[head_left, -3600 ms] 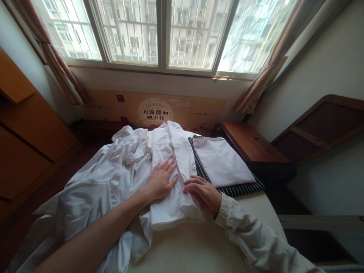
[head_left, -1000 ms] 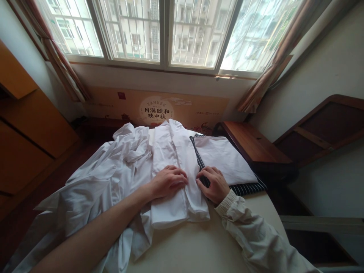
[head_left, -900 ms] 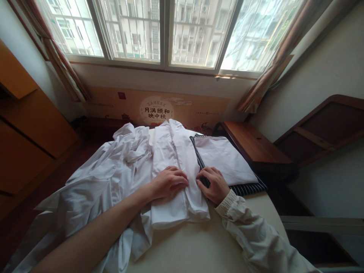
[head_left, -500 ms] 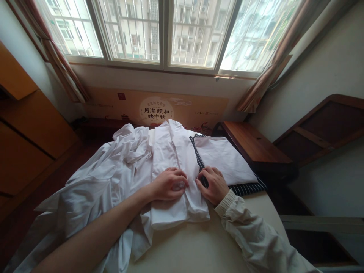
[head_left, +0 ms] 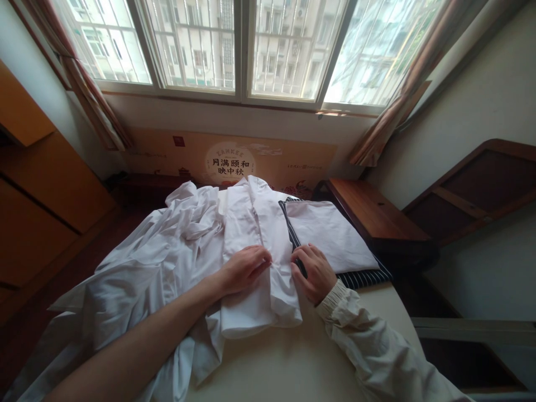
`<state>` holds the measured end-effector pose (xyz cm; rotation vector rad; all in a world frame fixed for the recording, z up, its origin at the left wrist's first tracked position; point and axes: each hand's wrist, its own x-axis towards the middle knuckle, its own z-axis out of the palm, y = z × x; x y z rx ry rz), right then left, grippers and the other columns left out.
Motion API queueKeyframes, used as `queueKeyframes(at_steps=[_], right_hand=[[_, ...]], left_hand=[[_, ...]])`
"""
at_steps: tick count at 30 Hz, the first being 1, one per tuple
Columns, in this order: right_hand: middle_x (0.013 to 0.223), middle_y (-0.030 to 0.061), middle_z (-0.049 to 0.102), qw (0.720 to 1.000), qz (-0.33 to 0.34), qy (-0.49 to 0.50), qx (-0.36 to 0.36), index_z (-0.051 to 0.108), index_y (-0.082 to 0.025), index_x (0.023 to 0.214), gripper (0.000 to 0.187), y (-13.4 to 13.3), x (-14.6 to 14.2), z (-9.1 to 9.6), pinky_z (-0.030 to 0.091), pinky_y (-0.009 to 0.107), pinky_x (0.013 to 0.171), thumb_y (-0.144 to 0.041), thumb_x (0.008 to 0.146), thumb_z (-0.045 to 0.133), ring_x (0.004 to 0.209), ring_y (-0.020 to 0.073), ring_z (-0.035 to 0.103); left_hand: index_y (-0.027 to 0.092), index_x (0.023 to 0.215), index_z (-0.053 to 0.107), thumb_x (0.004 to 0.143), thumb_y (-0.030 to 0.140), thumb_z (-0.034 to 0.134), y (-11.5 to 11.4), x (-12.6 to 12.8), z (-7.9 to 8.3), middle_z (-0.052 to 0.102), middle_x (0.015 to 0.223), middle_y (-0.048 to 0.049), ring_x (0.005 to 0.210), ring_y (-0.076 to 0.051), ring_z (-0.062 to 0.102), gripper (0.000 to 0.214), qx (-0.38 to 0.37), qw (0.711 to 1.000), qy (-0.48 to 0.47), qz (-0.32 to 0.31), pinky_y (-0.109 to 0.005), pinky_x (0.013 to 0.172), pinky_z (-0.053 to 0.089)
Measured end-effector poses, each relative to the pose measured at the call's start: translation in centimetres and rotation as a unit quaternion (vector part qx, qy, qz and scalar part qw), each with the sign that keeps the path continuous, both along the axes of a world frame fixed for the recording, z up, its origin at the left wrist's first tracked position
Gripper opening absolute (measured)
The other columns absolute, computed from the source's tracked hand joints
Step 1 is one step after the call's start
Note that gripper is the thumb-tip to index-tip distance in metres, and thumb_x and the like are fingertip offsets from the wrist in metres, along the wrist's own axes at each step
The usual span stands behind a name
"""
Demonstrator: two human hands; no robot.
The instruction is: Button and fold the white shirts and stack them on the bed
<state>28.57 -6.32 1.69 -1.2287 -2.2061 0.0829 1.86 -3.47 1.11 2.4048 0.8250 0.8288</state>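
Note:
A folded white shirt (head_left: 255, 229) lies lengthwise on the cream table (head_left: 293, 363). My left hand (head_left: 245, 269) rests on its near half with the fingers curled, pinching a fold of the cloth at the middle. My right hand (head_left: 312, 272) is at the shirt's right edge, fingers curled around that edge. The bare left forearm crosses a heap of crumpled white garments (head_left: 138, 279).
To the right lies a folded white cloth (head_left: 330, 234) on top of a dark striped garment (head_left: 360, 277). A wooden side table (head_left: 372, 212) stands beyond it. A printed cardboard panel (head_left: 230, 162) leans under the window. Wooden cabinets line the left wall.
Earlier both hands lay flat on the shirt. They have since curled and gripped the cloth, and the shirt's near right part has been drawn in, so it looks narrower.

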Motion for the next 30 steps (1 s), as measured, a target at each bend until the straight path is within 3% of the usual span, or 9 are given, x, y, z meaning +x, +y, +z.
queueKeyframes(at_steps=[4,7,10,13,16,22,25,27,30], right_hand=[[0.127,0.0163,0.065,0.995,0.086,0.024,0.035,0.057,-0.021,0.127,0.044,-0.8,-0.1,1.4,0.037,0.062,0.119,-0.056,0.101,0.054,0.118,0.0355,0.062],[0.136,0.0204,0.062,0.990,0.131,0.032,0.032,0.049,-0.019,0.141,0.083,-1.7,-0.8,1.5,0.035,0.064,0.121,-0.081,0.087,0.063,0.125,0.0404,0.061],[0.143,0.0227,0.059,0.989,0.148,0.004,0.002,0.042,-0.018,0.148,0.103,-2.5,-1.8,1.1,0.033,0.066,0.123,-0.081,0.074,0.075,0.130,0.0423,0.059],[0.151,0.0249,0.053,0.986,0.159,-0.034,-0.031,0.037,-0.016,0.153,0.104,-3.0,-2.5,0.9,0.029,0.068,0.125,-0.064,0.071,0.080,0.137,0.0436,0.055],[0.153,0.0247,0.051,0.987,0.156,-0.041,-0.027,0.036,-0.014,0.153,0.093,-2.9,-2.4,0.9,0.026,0.069,0.126,-0.040,0.070,0.072,0.141,0.0435,0.051],[0.126,0.0135,0.066,0.997,0.070,0.003,0.044,0.050,-0.023,0.127,0.045,-1.8,-1.0,1.4,0.034,0.062,0.123,-0.020,0.082,0.056,0.119,0.0334,0.063],[0.116,0.0104,0.067,0.997,0.067,0.005,0.041,0.053,-0.024,0.120,0.031,-1.7,-0.9,1.7,0.035,0.061,0.122,-0.035,0.093,0.063,0.110,0.0318,0.065],[0.114,0.0111,0.067,0.995,0.091,0.018,0.039,0.051,-0.024,0.123,0.053,-2.0,-1.2,1.7,0.036,0.063,0.120,-0.059,0.089,0.071,0.107,0.0335,0.066],[0.113,0.0116,0.066,0.992,0.117,0.022,0.040,0.047,-0.023,0.125,0.088,-2.6,-2.1,1.3,0.037,0.065,0.119,-0.083,0.069,0.080,0.104,0.0357,0.066]], left_hand=[[0.023,0.108,0.062,0.109,0.032,0.050,0.0,-0.1,-0.1,0.074,0.105,-0.0073,0.099,-0.023,0.071,0.015,-0.021,0.995,-0.029,0.091,-0.036,0.092,0.055],[0.023,0.108,0.062,0.108,0.031,0.051,0.0,-0.1,-0.2,0.075,0.104,-0.0063,0.099,-0.023,0.072,0.014,-0.020,0.993,-0.042,0.106,-0.036,0.092,0.055],[0.023,0.107,0.062,0.108,0.031,0.051,0.0,-0.1,-0.1,0.075,0.104,-0.0058,0.099,-0.023,0.072,0.013,-0.012,0.990,-0.054,0.130,-0.037,0.093,0.056],[0.024,0.107,0.061,0.109,0.030,0.050,0.1,-0.1,-0.1,0.075,0.104,-0.0054,0.099,-0.023,0.073,0.013,-0.001,0.985,-0.073,0.154,-0.037,0.093,0.056],[0.024,0.108,0.061,0.108,0.030,0.052,0.2,-0.1,-0.3,0.075,0.105,-0.0048,0.101,-0.023,0.073,0.011,0.011,0.981,-0.094,0.171,-0.038,0.095,0.056],[0.024,0.112,0.059,0.111,0.032,0.050,0.4,-0.2,-0.8,0.074,0.111,-0.0062,0.107,-0.024,0.072,0.012,0.024,0.976,-0.102,0.190,-0.039,0.098,0.056],[0.024,0.113,0.059,0.111,0.033,0.049,0.5,-0.3,-0.8,0.073,0.111,-0.0067,0.107,-0.024,0.072,0.013,0.026,0.976,-0.103,0.191,-0.039,0.098,0.056],[0.024,0.112,0.059,0.111,0.032,0.049,0.5,-0.3,-0.7,0.073,0.110,-0.0068,0.107,-0.025,0.072,0.013,0.024,0.976,-0.103,0.189,-0.039,0.097,0.056],[0.024,0.112,0.059,0.111,0.032,0.048,0.5,-0.3,-0.8,0.072,0.110,-0.0070,0.106,-0.025,0.071,0.013,0.021,0.976,-0.104,0.188,-0.040,0.097,0.056]])
